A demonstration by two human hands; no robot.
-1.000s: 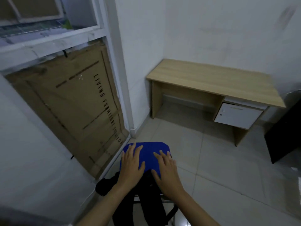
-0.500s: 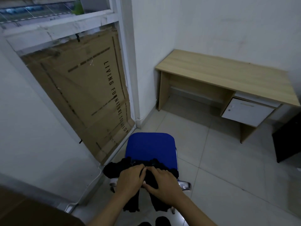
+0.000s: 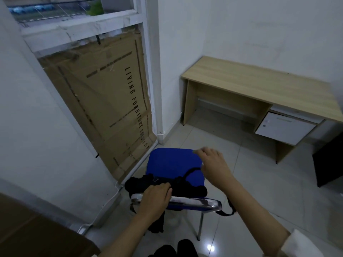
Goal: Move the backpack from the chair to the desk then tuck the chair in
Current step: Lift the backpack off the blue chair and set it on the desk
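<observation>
A chair with a blue seat [image 3: 172,164] and a chrome back rail stands on the tiled floor just in front of me. A black backpack [image 3: 187,188] lies bunched at the rear of the seat, against the rail. My left hand [image 3: 156,197] is closed on the backpack's fabric at the rail. My right hand [image 3: 215,164] hovers over the seat's right edge and holds a black strap [image 3: 189,172] pulled up from the backpack. The wooden desk [image 3: 259,84] stands against the far wall to the right, its top bare.
A large cardboard sheet [image 3: 104,101] leans against the window wall left of the chair. A white drawer unit [image 3: 284,129] hangs under the desk's right side, with open knee room to its left. A dark cabinet [image 3: 330,160] stands at the right edge.
Both hands slid back off the seat onto the backpack. My right hand has since lifted away to the right, drawing a strap up with it. My view has pulled back.
</observation>
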